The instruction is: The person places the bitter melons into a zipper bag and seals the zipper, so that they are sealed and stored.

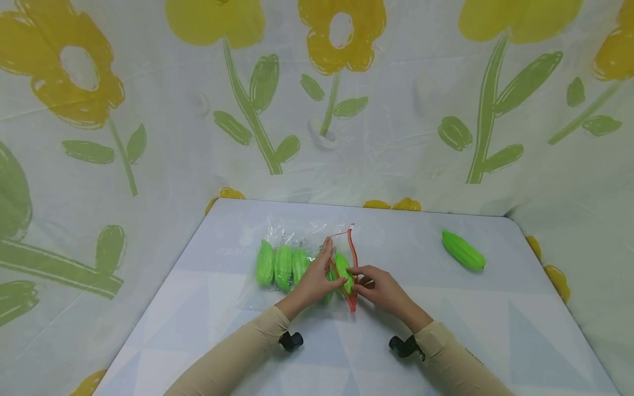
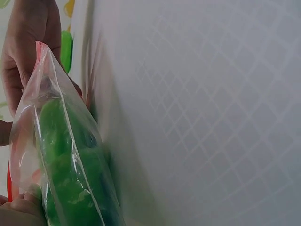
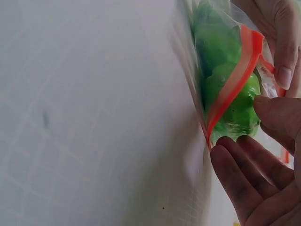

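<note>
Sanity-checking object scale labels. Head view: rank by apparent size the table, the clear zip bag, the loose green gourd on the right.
1. table, by far the largest.
2. clear zip bag, spanning several gourds.
3. loose green gourd, smallest; all three lie at a similar distance, so the order looks reliable.

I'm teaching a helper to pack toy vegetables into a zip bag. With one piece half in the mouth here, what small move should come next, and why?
Probably the right hand should nudge the green piece deeper into the bag. It sits right at the red zip mouth, which the left hand holds open, and several pieces already lie inside. One more piece lies apart on the table.
</note>
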### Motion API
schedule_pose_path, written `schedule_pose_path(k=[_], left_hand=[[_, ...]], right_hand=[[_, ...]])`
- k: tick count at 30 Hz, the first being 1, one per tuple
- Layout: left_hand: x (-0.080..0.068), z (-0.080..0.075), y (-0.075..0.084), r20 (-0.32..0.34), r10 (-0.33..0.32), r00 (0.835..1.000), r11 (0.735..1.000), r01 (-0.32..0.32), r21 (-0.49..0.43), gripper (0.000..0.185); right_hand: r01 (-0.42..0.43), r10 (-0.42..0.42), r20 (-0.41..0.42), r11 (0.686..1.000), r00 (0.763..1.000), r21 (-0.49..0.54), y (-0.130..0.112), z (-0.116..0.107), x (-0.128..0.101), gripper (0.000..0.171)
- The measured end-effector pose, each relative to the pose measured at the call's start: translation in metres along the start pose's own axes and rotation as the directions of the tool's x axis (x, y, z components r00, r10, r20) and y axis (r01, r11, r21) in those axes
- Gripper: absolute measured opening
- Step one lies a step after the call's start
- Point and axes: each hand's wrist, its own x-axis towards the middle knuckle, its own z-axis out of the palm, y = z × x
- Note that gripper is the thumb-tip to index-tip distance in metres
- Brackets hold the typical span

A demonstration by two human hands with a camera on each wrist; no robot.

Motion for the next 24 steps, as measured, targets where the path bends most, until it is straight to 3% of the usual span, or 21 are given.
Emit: schedule_pose_path(k=[9, 24], left_hand=[[0.001, 0.000, -0.001, -0.007, -0.005, 1.000, 0.999, 0.005, 0.043, 0.100], [0.001, 0.001, -0.003, 0.008, -0.001, 1.000, 1.000, 0.000, 0.011, 0.101]], right_hand=[[-0.016, 0.015, -0.031, 0.999, 0.999, -0.039, 0.008, -0.007, -0.006, 0.041], [-0.047, 0.039, -0.132, 0.997, 0.991, -0.054, 0.037, -0.035, -0.029, 0.041]])
